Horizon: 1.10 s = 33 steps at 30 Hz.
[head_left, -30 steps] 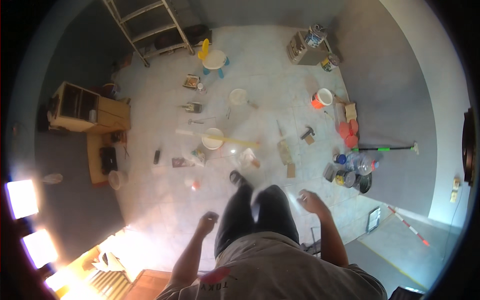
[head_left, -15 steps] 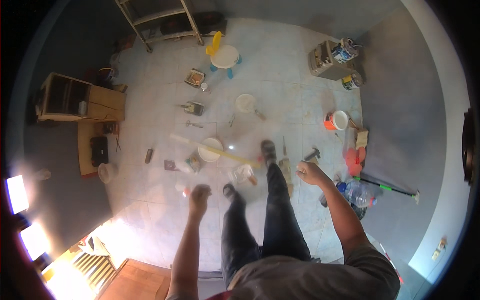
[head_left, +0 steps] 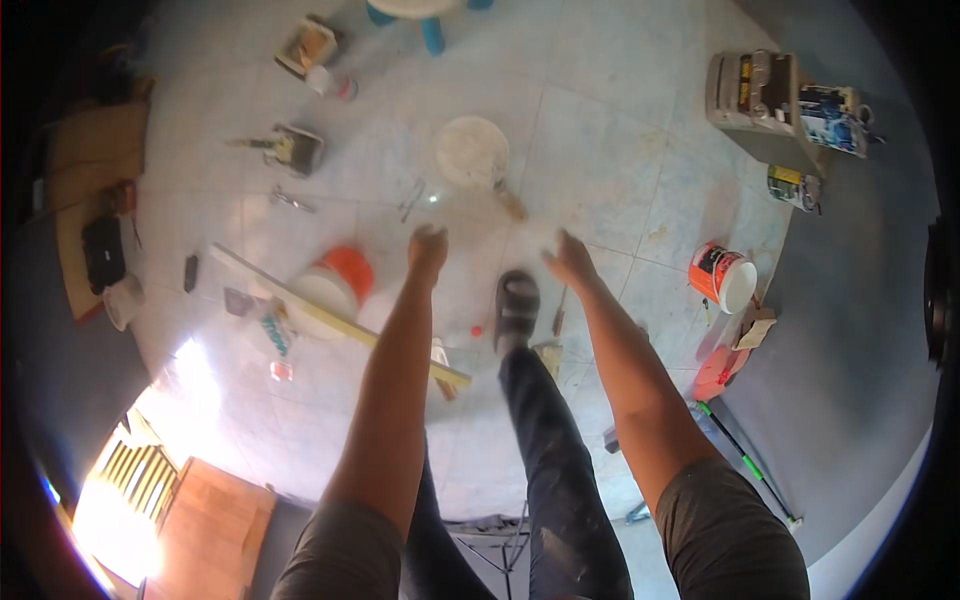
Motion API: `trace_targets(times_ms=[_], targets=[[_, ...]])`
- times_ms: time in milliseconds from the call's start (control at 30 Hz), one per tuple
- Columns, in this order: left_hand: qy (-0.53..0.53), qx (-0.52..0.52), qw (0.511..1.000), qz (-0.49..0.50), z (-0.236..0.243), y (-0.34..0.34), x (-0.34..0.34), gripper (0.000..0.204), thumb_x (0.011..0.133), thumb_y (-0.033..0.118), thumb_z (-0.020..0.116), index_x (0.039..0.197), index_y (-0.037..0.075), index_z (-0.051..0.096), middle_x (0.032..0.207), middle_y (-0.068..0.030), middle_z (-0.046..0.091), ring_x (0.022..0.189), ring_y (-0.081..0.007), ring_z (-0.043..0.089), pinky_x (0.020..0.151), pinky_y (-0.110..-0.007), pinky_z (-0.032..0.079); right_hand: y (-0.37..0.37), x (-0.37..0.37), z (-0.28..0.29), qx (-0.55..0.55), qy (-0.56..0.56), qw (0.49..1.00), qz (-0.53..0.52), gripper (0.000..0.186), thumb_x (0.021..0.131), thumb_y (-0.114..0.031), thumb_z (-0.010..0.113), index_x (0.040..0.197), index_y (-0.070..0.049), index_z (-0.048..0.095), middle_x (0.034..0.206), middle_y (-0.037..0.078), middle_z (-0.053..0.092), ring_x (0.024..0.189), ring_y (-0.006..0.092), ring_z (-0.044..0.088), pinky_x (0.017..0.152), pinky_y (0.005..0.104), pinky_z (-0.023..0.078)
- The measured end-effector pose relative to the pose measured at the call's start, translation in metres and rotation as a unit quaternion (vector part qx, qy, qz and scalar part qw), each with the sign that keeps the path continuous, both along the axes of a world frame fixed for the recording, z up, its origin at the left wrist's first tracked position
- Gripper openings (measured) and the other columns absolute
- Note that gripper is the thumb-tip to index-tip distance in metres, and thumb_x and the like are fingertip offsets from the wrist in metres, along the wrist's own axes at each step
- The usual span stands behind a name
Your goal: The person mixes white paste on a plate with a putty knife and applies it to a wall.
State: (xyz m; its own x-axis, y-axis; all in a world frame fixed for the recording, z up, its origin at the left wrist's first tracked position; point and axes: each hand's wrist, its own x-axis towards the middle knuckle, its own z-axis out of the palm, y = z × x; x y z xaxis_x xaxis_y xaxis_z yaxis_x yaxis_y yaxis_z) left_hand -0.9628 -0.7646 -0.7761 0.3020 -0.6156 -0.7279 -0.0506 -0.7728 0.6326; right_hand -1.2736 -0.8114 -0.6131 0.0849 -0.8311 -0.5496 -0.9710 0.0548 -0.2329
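Observation:
Both arms reach forward over the tiled floor. My left hand is blurred, its fingers too smeared to read, and nothing shows in it. Across a gap from it, my right hand has its thumb apart from the fingers and holds nothing I can see. Just beyond them lies a round, whitish lid or dish, with a brown-handled tool at its near edge. Left of my left arm, a long pale-yellow strip slants across an orange-and-white bucket and passes behind my forearm.
A paint tray and another tray lie at the far left. An orange bucket stands at right, nearer than a grey box. A green-and-black pole leans by the wall. My sandalled foot is forward.
Both hands have come up and forward, closer together in front of me. The view has shifted forward; the round whitish thing looks larger, and the bucket's orange side now shows under the strip.

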Motion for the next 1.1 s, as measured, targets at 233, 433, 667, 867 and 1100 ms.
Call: trace_targets(times_ms=[233,433,667,867,1100], targets=[[0.079,0.083,0.993,0.013,-0.155,-0.062,-0.108,0.022,0.106,0.022,0.063,0.118,0.005,0.069,0.093,-0.0058,0.07,0.079,-0.0161,0.067,0.069,-0.03,0.052,-0.075,-0.019,-0.138,0.061,0.071,0.995,0.045,0.062,0.097,-0.038,0.076,0.141,0.002,0.054,0.129,0.025,0.068,0.124,0.0426,0.067,0.101,0.0519,0.057],[0.122,0.149,0.978,0.078,-0.133,-0.122,-0.155,0.022,0.104,0.018,0.063,0.109,-0.003,0.07,0.1,-0.0104,0.076,0.085,-0.0196,0.076,0.071,-0.029,0.056,-0.077,-0.034,-0.187,0.032,0.094,0.994,0.051,0.052,0.098,-0.035,0.075,0.136,-0.003,0.059,0.127,0.018,0.07,0.12,0.0378,0.069,0.098,0.0515,0.059],[0.076,0.108,0.99,0.045,-0.121,-0.129,-0.14,0.019,0.102,0.01,0.064,0.108,-0.007,0.069,0.104,-0.0153,0.077,0.09,-0.0227,0.078,0.077,-0.029,0.063,-0.079,-0.032,-0.186,0.064,0.037,0.996,0.048,0.048,0.09,-0.029,0.077,0.127,-0.004,0.06,0.119,0.019,0.072,0.112,0.0381,0.072,0.096,0.0502,0.059],[0.307,0.003,0.914,0.264,-0.073,-0.125,-0.156,0.033,0.106,0.008,0.059,0.132,-0.012,0.055,0.135,-0.0229,0.065,0.119,-0.0336,0.071,0.107,-0.041,0.063,-0.089,-0.033,-0.136,0.072,-0.111,0.983,-0.127,0.038,0.088,-0.023,0.07,0.115,-0.001,0.056,0.094,0.024,0.075,0.09,0.0469,0.074,0.084,0.0573,0.058],[0.486,-0.081,0.845,0.207,-0.016,-0.116,-0.119,0.042,0.106,0.007,0.056,0.144,-0.008,0.049,0.136,-0.0212,0.063,0.128,-0.0341,0.067,0.11,-0.043,0.06,-0.092,-0.028,-0.059,0.005,-0.127,0.99,-0.06,0.028,0.095,-0.027,0.068,0.104,-0.002,0.06,0.085,0.027,0.073,0.082,0.0493,0.073,0.076,0.0591,0.058]])
